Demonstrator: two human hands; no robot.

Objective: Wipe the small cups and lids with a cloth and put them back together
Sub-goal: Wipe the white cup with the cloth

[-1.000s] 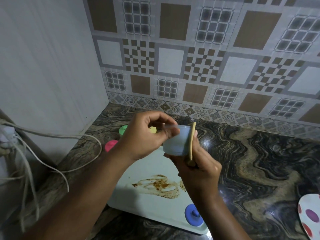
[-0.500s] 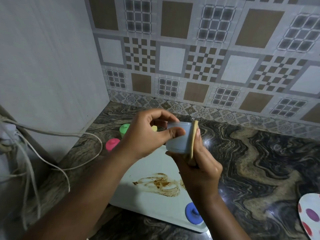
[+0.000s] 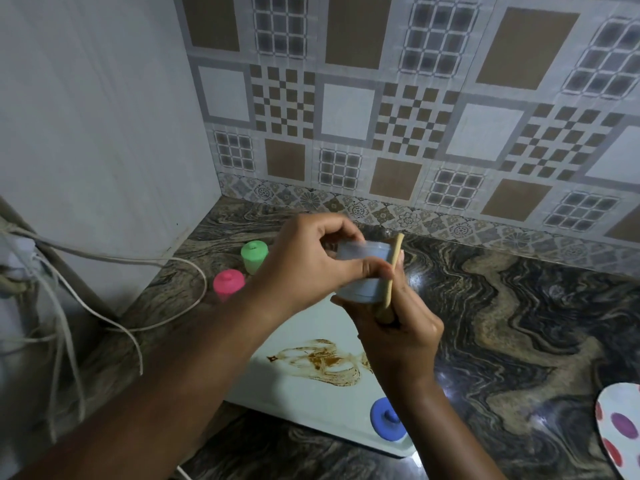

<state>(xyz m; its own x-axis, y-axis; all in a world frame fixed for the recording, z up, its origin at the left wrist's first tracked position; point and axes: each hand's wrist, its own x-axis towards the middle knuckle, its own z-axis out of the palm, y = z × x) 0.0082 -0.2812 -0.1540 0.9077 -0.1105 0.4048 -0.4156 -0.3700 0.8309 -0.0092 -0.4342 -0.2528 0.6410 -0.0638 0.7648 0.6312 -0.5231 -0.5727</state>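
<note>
— Grip status, left side?
— Your left hand (image 3: pixel 308 268) curls its fingers and thumb round the pale blue cup (image 3: pixel 363 252). You hold the cup on its side, in the air above the far part of the white tray (image 3: pixel 311 403).
— Right side?
— Your right hand (image 3: pixel 398 330) holds a thin tan cloth (image 3: pixel 388 289), seen edge-on and near upright. The cloth lies against the right end of the cup; your fingers back it from behind, and its lower end is tucked in your curled grip. Whether that end of the cup is the mouth or the base cannot be told.
— Location of remaining parts?
— A blue lid (image 3: pixel 388 422) rests knob up on the near right corner of the tray. A brown smear (image 3: pixel 322 362) marks the tray's middle, below your hands. A green cup (image 3: pixel 254 256) and a pink cup (image 3: pixel 228 284), each capped with a lid of its own colour, stand on the marbled counter (image 3: pixel 519 323) just beyond the tray's left side, the green one farther back.
— Surroundings?
— White cables (image 3: pixel 138 260) trail across the counter's left edge. A spotted plate (image 3: pixel 620 434) shows at the right border. A patterned tiled wall (image 3: pixel 415 116) backs the counter.
</note>
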